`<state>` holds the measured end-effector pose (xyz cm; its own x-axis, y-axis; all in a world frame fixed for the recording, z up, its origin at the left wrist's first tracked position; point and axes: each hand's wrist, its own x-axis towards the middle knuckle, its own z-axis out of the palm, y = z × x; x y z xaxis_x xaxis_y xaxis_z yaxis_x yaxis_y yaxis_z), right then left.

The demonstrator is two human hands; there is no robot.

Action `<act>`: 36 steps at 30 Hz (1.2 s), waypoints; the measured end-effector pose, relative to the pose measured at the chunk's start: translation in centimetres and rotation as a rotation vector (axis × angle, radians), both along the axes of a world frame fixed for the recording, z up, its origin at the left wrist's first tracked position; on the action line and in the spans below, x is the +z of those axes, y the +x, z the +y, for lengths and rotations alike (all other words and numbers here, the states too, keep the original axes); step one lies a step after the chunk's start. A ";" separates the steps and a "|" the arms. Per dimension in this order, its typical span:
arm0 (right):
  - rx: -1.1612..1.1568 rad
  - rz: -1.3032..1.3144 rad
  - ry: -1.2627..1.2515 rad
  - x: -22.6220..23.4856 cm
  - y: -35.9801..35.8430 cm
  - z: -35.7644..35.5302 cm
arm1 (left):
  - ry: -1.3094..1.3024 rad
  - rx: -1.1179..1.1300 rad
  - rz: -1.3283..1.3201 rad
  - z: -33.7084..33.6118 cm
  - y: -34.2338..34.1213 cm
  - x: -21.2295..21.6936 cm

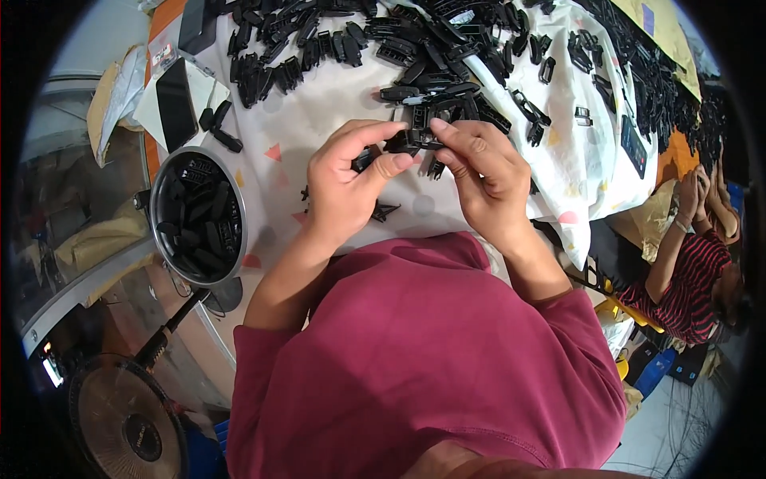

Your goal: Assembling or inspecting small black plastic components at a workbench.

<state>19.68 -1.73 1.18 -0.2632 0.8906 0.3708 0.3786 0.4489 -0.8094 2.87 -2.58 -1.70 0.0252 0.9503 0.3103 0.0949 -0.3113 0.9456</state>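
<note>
Between my hands is a small black plastic part (410, 142), held level above the cloth-covered table. My left hand (345, 177) curves round its left end, with the index finger and thumb closed toward it. On the other end, my right hand (488, 177) pinches with thumb and index finger, the other fingers curled under. My fingers cover some of the part, so its exact kind is hard to make out. Just beyond my fingertips lies a dense pile of similar black parts (399, 52). A few small black pieces (384, 212) rest on the cloth below my left hand.
A round metal bowl (243, 215) full of black pieces stands at the left edge. Behind it lies a dark phone (176, 105). White plastic sheeting (550, 172) covers the table's right side. A fan (132, 431) stands lower left. Another person (678, 271) works at the right.
</note>
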 end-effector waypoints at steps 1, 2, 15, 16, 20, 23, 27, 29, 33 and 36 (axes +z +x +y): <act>-0.007 -0.003 0.000 0.1 0.2 0.0 | 0.000 -0.007 -0.003 -0.2 0.0 0.2; 0.010 -0.036 0.051 0.2 0.3 0.1 | -0.243 -0.075 -0.263 -0.6 -0.1 0.8; 0.153 -0.248 0.065 0.5 1.5 -0.2 | -0.208 -0.101 -0.072 -0.8 -0.3 0.5; 0.155 -0.246 0.067 0.4 1.3 -0.3 | -0.415 -0.164 -0.250 -1.0 -0.4 0.0; 0.006 -0.295 0.191 -1.2 -0.1 -1.2 | -0.656 -0.136 -0.753 -1.3 1.8 -1.5; -0.050 -0.238 0.235 -2.6 -0.8 -1.3 | -0.697 -0.048 -0.659 -0.7 2.0 -0.9; -0.102 0.175 -0.509 -3.3 -0.8 -1.4 | -0.732 -0.109 -0.885 -0.8 1.3 -1.3; 0.039 0.117 -0.585 -3.2 -0.3 -0.5 | -0.743 -0.137 -0.938 -0.5 1.0 -2.0; -0.119 -0.486 -0.012 -3.1 2.1 4.9 | -0.739 0.152 -0.852 0.7 -0.7 -3.4; -0.204 -0.948 0.132 -4.5 3.9 7.8 | -0.668 0.168 -0.646 1.2 -1.3 -3.8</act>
<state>23.56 6.10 -3.30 -0.3487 0.9188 0.1848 0.9268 0.3674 -0.0779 1.55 -1.42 -5.51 -0.1145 0.9120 -0.3940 -0.5154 0.2845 0.8083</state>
